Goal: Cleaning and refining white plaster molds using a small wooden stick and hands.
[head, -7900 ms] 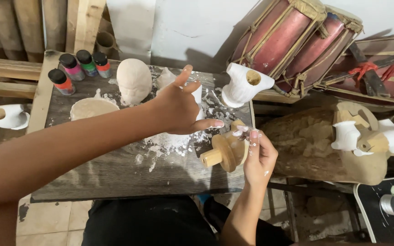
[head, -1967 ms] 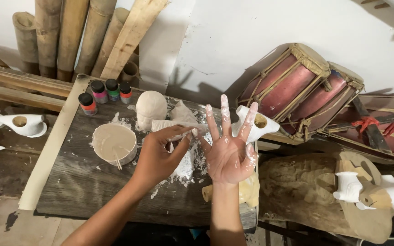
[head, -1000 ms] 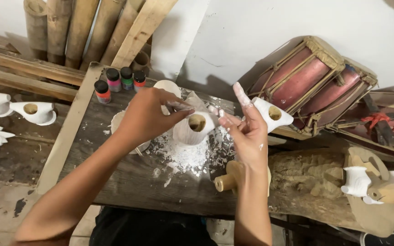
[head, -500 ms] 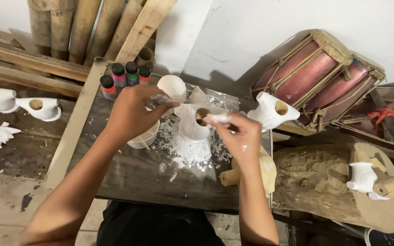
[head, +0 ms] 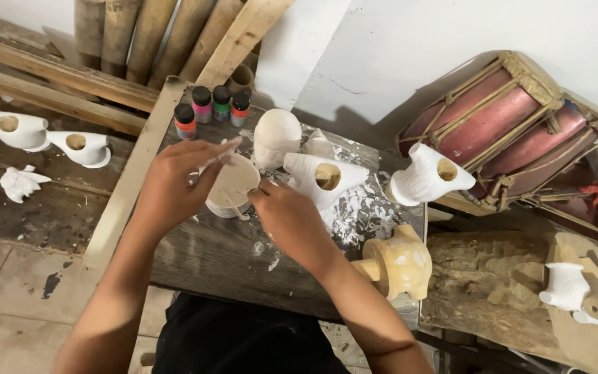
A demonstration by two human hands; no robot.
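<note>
Your fingers are busy at the small white tub (head: 233, 187) of pale paste. Your left hand (head: 174, 183) curls over its near-left rim, fingertips closed on what looks like a thin brush or stick, though the tip is too small to make out. Your right hand (head: 288, 221) comes in from the other side with its fingers bent toward the tub's right edge; a thin stick (head: 238, 211) lies just under them, and I cannot tell whether they are pinching it or only resting on it.

Just beyond your right fingertips stands the white bird-shaped figure (head: 323, 180), its round hole facing up — white crumbs are scattered around its base on the dark wooden board (head: 216, 260). Beyond the tub, past your left fingers, are the small paint bottles (head: 212, 107) and a pale rounded head form (head: 276, 136).

By my reading you are at the loading stage — taking up white coating from the tub rather than laying it on the figure. The next move would call for a steady tub, a modest load on the tool, and a short carry to the figure beside your right hand.
</note>
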